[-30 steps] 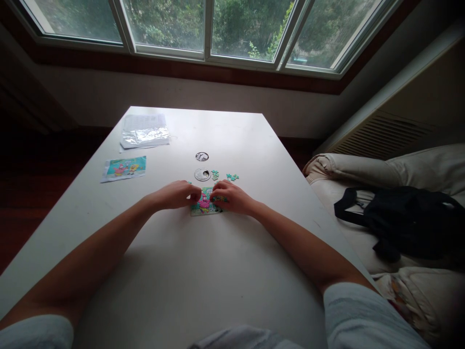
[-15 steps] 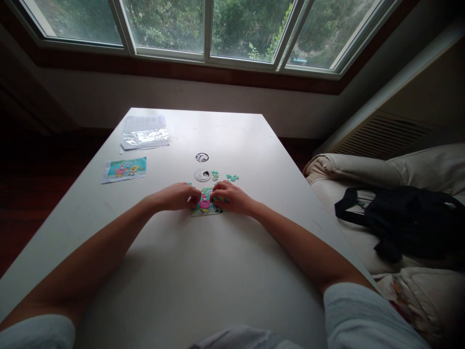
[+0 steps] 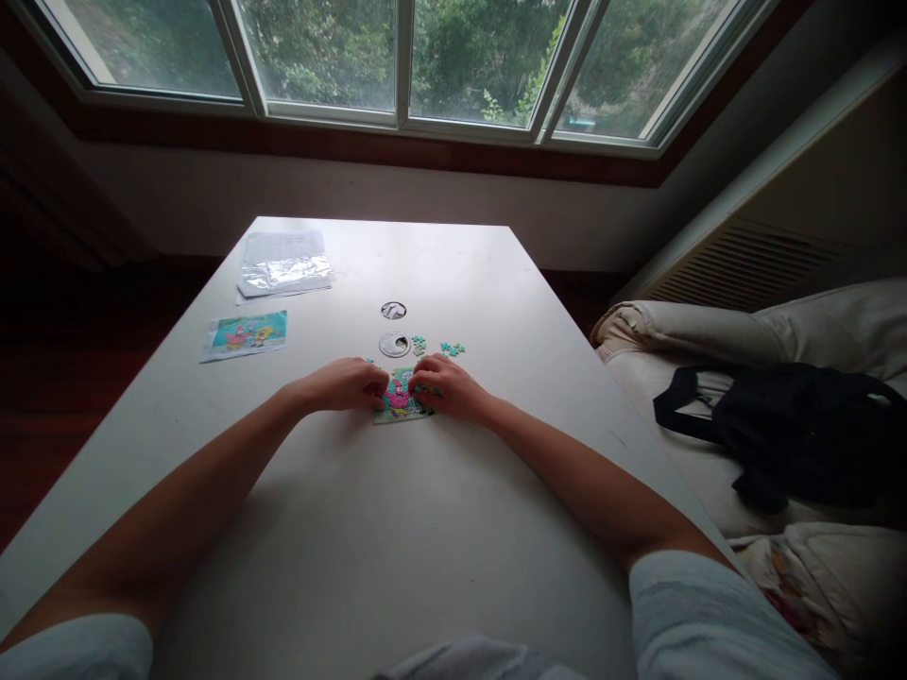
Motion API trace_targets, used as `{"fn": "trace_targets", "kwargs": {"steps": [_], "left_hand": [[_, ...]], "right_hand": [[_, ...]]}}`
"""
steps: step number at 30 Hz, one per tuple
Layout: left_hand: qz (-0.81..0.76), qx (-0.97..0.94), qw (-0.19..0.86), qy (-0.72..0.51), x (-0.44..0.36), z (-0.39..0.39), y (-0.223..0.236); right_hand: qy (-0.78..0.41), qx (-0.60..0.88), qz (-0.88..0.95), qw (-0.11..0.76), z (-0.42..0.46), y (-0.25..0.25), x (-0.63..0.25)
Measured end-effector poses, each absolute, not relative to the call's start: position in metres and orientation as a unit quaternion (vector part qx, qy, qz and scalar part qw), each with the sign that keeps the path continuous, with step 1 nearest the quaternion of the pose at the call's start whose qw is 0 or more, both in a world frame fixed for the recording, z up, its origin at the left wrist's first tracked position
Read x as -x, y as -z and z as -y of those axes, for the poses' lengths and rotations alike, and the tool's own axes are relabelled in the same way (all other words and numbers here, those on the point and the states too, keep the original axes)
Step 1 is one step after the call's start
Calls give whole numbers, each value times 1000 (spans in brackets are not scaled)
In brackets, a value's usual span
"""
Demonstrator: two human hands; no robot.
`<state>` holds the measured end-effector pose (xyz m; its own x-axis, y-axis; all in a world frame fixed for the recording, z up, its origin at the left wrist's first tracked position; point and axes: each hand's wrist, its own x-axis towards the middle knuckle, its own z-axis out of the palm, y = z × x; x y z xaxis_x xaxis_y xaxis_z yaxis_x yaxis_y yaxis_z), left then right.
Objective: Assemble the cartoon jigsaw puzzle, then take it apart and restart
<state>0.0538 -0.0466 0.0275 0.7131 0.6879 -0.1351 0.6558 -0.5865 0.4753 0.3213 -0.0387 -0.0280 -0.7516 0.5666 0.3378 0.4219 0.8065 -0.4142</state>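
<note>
A small jigsaw puzzle [image 3: 398, 400] with a pink cartoon figure lies flat on the white table, partly covered by my hands. My left hand [image 3: 349, 383] is closed, its curled fingers on the puzzle's left edge. From the other side, my right hand [image 3: 452, 387] bends over the puzzle's right part, fingers together and pressed on it. Whether a single piece sits under either set of fingertips is hidden. Just beyond, loose green puzzle pieces [image 3: 452, 349] lie in small groups, with more pieces [image 3: 419, 346] beside a round grey ring [image 3: 394, 345].
Left of the hands is a picture sheet [image 3: 248, 333] with cartoon figures. Behind it are papers with a clear plastic sleeve [image 3: 283, 269]. A round hole [image 3: 393, 310] is in the table [image 3: 397, 529]. A black bag [image 3: 800, 434] rests on the pale sofa [image 3: 680, 331] at right.
My left hand's fingers have shifted slightly along the puzzle's left edge. My right hand stays nearly in place. The whole view has tipped very slightly.
</note>
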Motion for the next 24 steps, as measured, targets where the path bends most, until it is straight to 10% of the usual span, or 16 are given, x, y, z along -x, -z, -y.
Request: {"fn": "trace_targets", "kwargs": {"steps": [24], "left_hand": [[-355,-893,224,-165,-48,27,9]], "right_hand": [[-123,330,901,253,32,33,-326]]}}
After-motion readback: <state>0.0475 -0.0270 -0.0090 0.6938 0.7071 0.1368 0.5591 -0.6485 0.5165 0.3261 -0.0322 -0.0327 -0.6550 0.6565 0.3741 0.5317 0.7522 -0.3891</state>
